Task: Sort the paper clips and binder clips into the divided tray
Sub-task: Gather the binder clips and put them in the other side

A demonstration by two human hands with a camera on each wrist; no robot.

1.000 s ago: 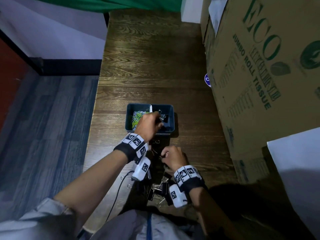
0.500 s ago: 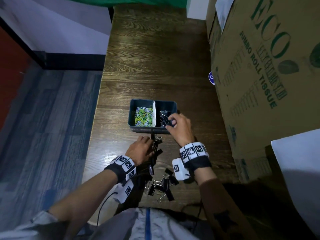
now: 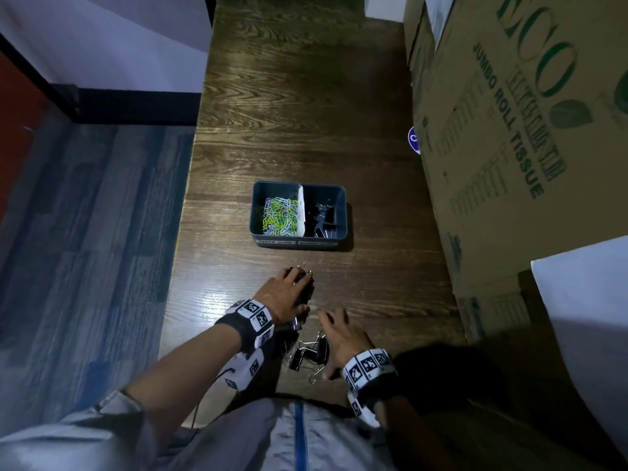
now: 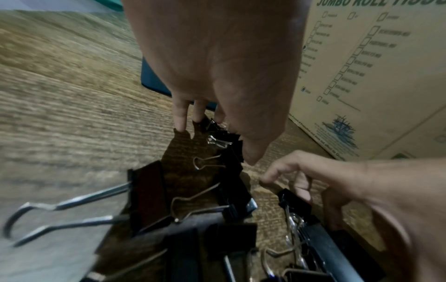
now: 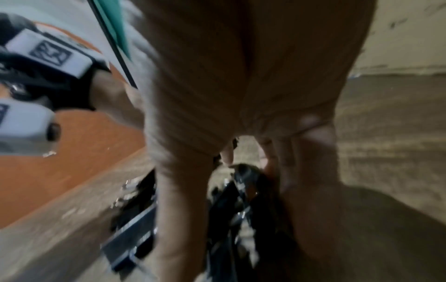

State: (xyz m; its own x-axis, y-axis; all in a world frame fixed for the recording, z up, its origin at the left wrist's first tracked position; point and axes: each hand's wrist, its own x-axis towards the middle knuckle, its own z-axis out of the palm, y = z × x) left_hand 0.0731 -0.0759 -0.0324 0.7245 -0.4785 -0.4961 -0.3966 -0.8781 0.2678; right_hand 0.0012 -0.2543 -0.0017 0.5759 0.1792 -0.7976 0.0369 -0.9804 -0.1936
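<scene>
The dark divided tray (image 3: 341,212) stands mid-table, with coloured paper clips (image 3: 280,215) in its left part and black binder clips (image 3: 323,217) in its right. My left hand (image 3: 299,277) reaches down in front of the tray, and its straight fingers touch a small binder clip (image 4: 218,140). My right hand (image 3: 326,321) hovers over the loose pile of binder clips (image 3: 309,353) at the table's near edge. In the blurred right wrist view its thumb and fingers (image 5: 271,162) straddle a black clip (image 5: 246,177). No grip shows.
Large cardboard boxes (image 3: 509,130) wall off the table's right side. The table's left edge (image 3: 185,232) drops to a blue-grey floor. A large binder clip (image 4: 144,196) lies close under my left wrist. Bare wood stretches beyond the tray.
My right hand has come back from the tray's right compartment to the pile near the table's front edge. My left hand has stayed at the clips in front of the tray.
</scene>
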